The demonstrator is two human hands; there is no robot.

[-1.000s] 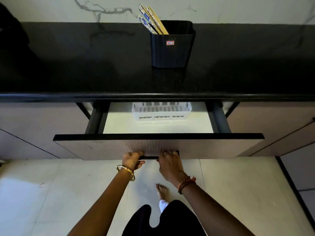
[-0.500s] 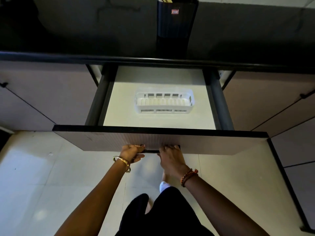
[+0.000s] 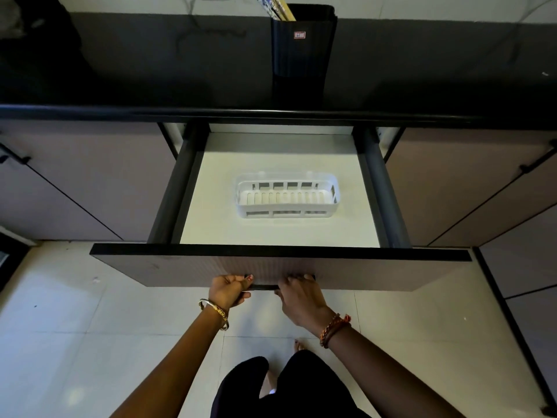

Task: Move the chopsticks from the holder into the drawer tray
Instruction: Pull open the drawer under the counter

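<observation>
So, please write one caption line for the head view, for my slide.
Both hands, left hand and right hand, grip the open drawer's handle; white tray inside, chopsticks in the holder.

Dim, soft light leaves the black countertop [image 3: 150,64] nearly featureless with faint streaky reflections, while below it the pale drawer floor [image 3: 271,158] is the brightest area, its back strip shaded by the counter's edge, and wide-angle distortion bows the straight cabinet lines toward the frame's edges.

Counted: one open drawer [image 3: 280,260]; one white tray [image 3: 287,199]; one black holder [image 3: 303,52]; chopsticks [image 3: 278,7], number indeterminate; two hands, two bracelets.
</observation>
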